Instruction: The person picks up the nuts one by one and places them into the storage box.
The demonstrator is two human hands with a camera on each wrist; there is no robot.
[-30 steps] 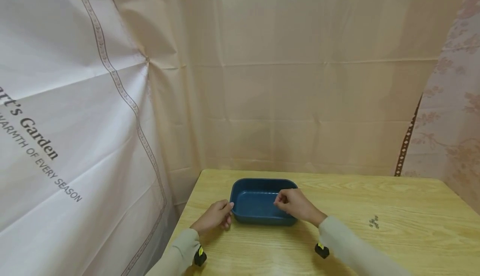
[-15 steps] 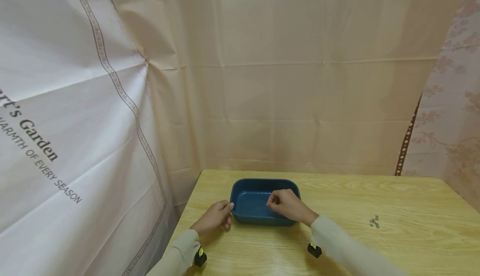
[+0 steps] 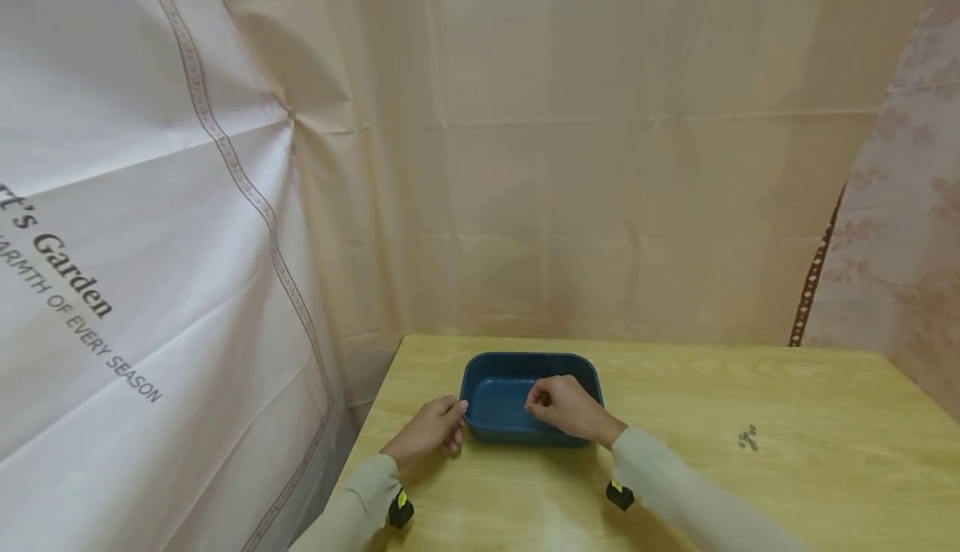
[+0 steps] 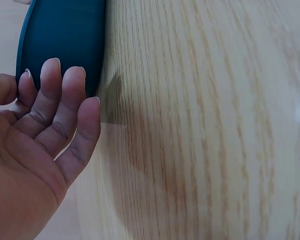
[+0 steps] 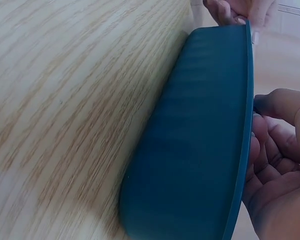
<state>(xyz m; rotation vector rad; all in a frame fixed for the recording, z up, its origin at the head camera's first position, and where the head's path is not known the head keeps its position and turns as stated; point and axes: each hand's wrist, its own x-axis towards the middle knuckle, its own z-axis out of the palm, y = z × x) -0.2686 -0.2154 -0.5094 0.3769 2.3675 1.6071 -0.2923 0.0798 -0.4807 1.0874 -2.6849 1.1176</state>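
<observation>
A deep blue rectangular dish (image 3: pixel 498 402) with rounded corners stands on the wooden table. My left hand (image 3: pixel 431 431) holds its left end, with the thumb at the rim and the other fingers bent below it; in the left wrist view several fingertips (image 4: pixel 51 75) lie by the outer wall. My right hand (image 3: pixel 566 406) is over the right half of the dish, fingers curled and thumb and forefinger close together. From the right wrist view the hand (image 5: pixel 285 170) is seen past the near rim; whether anything small is between its fingertips is hidden.
A small cluster of dark bits (image 3: pixel 747 438), too small to identify, lies on the table (image 3: pixel 675 402) to the right. Beige cloth (image 3: pixel 540 202) hangs behind the table, a printed white cloth (image 3: pixel 150 285) at left and a flowered one (image 3: pixel 900 268) at right.
My right hand has moved left, further over the inside of the dish, with its fingers still curled. The left hand and the dish have stayed in place.
</observation>
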